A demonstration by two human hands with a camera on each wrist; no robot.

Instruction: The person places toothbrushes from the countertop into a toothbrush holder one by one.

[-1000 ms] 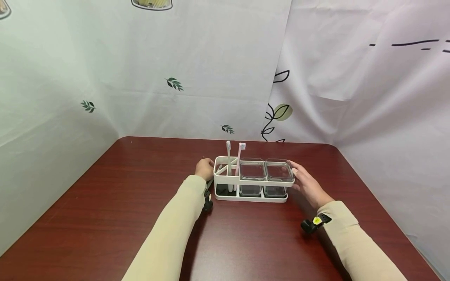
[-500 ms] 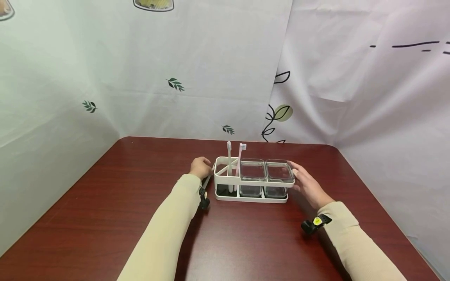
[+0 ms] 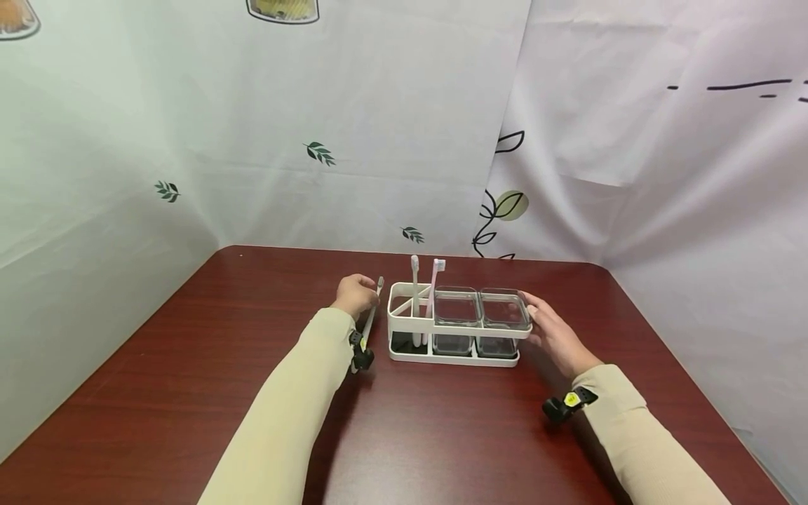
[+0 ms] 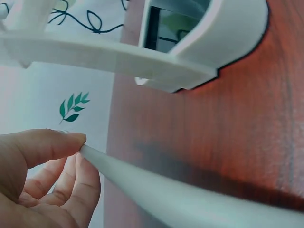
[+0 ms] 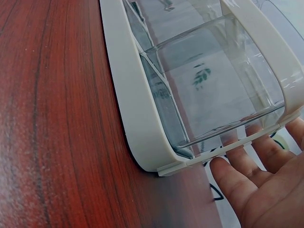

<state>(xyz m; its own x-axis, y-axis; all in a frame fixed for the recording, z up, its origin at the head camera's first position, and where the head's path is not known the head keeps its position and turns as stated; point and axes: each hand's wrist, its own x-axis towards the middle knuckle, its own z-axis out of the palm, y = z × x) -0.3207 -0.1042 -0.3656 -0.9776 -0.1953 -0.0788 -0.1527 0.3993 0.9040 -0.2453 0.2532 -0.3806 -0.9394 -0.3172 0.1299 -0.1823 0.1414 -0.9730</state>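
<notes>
My left hand (image 3: 355,294) pinches a white toothbrush (image 3: 369,324) between thumb and fingertips, just left of the holder. The brush slants with its head up past the fingers; in the left wrist view its handle (image 4: 156,190) runs toward the camera. A white toothbrush holder (image 3: 410,356) stands on the table. In its left part stand a white toothbrush (image 3: 414,280) and a pink one (image 3: 433,287). Two clear cups (image 3: 457,306) fill its right part. My right hand (image 3: 558,337) touches the holder's right end, its extended fingers (image 5: 268,152) resting against the side beside a cup.
The dark red wooden table (image 3: 454,435) spreads around the holder. White printed curtains (image 3: 379,91) hang behind the table and at both sides.
My left hand has moved left, away from the holder, and the toothbrush in it shows more fully. The right hand stays at the holder's right end. The view has shifted slightly.
</notes>
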